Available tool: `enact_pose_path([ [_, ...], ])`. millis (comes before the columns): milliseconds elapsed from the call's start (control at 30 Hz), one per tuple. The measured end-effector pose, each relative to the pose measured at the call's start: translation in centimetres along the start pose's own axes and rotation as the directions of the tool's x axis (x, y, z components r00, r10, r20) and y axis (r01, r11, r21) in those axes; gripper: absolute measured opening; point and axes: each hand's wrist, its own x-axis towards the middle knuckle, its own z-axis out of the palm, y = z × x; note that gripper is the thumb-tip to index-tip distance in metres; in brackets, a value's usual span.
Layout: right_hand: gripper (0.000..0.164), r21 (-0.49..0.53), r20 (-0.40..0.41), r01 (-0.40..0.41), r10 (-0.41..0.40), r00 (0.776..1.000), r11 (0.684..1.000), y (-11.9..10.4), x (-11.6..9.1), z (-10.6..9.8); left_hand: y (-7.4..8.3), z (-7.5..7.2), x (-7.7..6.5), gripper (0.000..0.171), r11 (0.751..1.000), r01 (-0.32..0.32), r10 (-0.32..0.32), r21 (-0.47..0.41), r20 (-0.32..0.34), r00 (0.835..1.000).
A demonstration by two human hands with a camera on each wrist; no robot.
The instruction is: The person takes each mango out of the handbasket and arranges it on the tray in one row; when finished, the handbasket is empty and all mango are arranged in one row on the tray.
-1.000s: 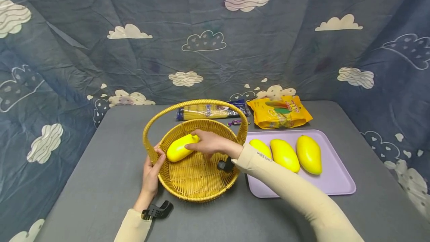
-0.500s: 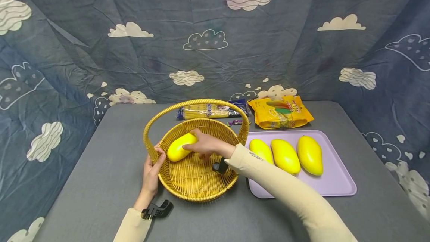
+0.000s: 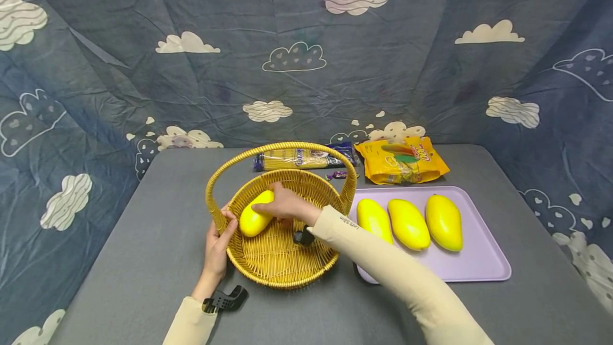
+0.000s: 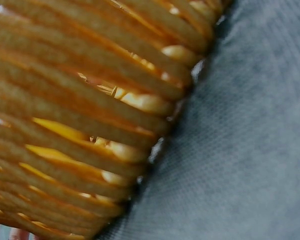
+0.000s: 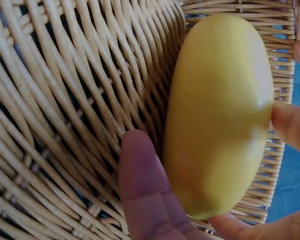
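Observation:
A yellow mango (image 3: 255, 221) lies against the left inner wall of a woven wicker basket (image 3: 282, 283) with a tall arched handle. My right hand (image 3: 286, 205) reaches into the basket and grips the mango from its right side. In the right wrist view, fingers (image 5: 142, 192) are on both sides of the mango (image 5: 217, 117), which is beside the woven wall. My left hand (image 3: 216, 244) holds the basket's left side by the foot of the handle, thumb at the rim. The left wrist view is filled by the basket's outer weave (image 4: 80, 110) above the grey tabletop.
To the right, a lilac tray (image 3: 479, 268) bears three mangoes (image 3: 444, 222), partly behind my right sleeve. Behind the basket lie a pack of spaghetti (image 3: 301, 158), a small purple-wrapped candy (image 3: 336, 175) and a yellow snack bag (image 3: 403, 159). A cloud-print curtain (image 3: 215, 89) hangs behind the table.
My right hand has shifted slightly left inside the basket, and the mango has turned to point more away from me. The left hand keeps its hold on the basket.

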Motion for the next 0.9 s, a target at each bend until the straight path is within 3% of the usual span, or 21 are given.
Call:
enact_pose_path([
  [200, 0.081, 0.022, -0.022, -0.006, 0.007, 1.000, 1.000, 0.1, 0.0, 0.4, 0.1, 0.0, 0.0, 0.020, 1.000, 0.018, -0.018, -0.006, 0.003, 1.000],
  [467, 0.083, 0.107, 0.013, -0.023, 0.021, 1.000, 0.994, 0.1, 0.1, 0.6, 0.1, 0.0, -0.1, 0.022, 1.000, 0.020, -0.020, -0.012, -0.004, 1.000],
  [900, 0.078, 0.084, -0.073, 0.070, -0.064, 0.995, 0.994, 0.4, 0.6, 1.4, 0.2, 0.1, -0.2, 0.019, 0.999, 0.038, -0.038, 0.008, 0.010, 0.999],
])
